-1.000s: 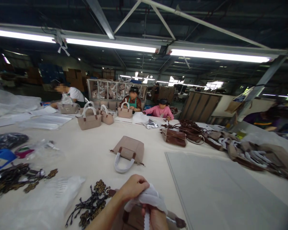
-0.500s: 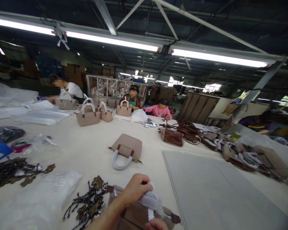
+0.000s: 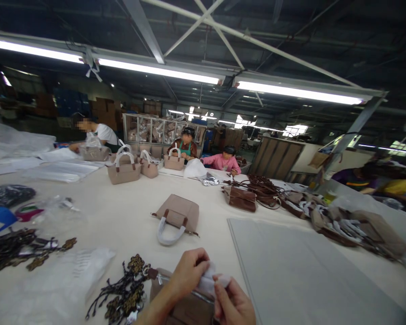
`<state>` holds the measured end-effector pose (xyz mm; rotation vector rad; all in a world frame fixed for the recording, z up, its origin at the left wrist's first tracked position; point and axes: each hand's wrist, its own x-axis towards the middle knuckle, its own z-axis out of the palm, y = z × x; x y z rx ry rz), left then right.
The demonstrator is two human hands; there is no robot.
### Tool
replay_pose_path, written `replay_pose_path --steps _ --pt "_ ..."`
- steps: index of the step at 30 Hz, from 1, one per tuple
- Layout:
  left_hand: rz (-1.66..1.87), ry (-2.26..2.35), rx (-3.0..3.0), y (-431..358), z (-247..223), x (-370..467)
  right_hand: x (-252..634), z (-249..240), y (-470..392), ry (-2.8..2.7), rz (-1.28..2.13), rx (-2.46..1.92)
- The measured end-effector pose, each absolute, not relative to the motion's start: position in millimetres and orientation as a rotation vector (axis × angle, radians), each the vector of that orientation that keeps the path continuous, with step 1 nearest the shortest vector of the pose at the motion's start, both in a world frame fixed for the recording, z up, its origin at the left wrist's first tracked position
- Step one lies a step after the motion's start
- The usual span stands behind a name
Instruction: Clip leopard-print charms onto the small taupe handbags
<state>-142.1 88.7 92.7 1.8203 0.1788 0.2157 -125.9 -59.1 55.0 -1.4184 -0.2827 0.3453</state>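
A beige handbag with brown trim lies at the bottom edge of the head view, partly hidden by my arms and hands. My left hand is closed around its handle, which is covered in white wrapping. Just to the right, my right hand pinches the white wrapping between thumb and fingers. Left of the bag are black-corded charms with bronze-coloured flower shapes. Farther up the table, another beige handbag lies flat, its wrapped handle toward me.
A grey sheet covers the table's right side. Finished-looking handbags stand at the far left. Brown straps and a bag pile lie to the right. A plastic bag is at left. Several co-workers sit beyond.
My right hand has risen from the lower edge to the handle and now pinches the white wrapping beside my left hand. The left hand keeps its hold. The view has tilted slightly up.
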Motion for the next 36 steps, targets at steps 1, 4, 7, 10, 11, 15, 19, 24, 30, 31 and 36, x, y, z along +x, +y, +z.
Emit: replay_pose_path --steps 1,4,7,10,11,15,19,24,30,31,36 --pt "0.229 0.195 1.814 86 93 -144 -124 53 -56 -0.229 0.45 -1.365" --pt "0.279 0.248 1.791 80 90 -149 -118 48 -53 -0.206 0.634 -1.409" --pt "0.314 0.266 1.78 77 87 -152 -110 50 -56 -0.243 0.757 -1.61" --pt "0.317 0.258 1.797 76 86 -155 -107 61 -57 -0.275 0.811 -1.724" --pt "0.322 0.253 1.807 76 86 -156 -107 64 -56 -0.273 0.815 -1.742" --pt "0.39 0.249 1.837 72 85 -160 -111 71 -50 -0.2 0.774 -1.749" --pt "0.442 0.213 1.845 72 79 -165 -113 61 -49 -0.199 0.729 -1.708" --pt "0.434 0.187 1.828 74 77 -170 -113 52 -49 -0.272 0.747 -1.705" --pt "0.522 0.21 1.862 67 72 -171 -123 60 -42 -0.218 0.546 -1.7" --pt "0.523 0.201 1.866 67 71 -172 -126 61 -42 -0.213 0.506 -1.69" --pt "0.491 0.197 1.854 70 67 -177 -132 64 -41 -0.255 0.472 -1.628"
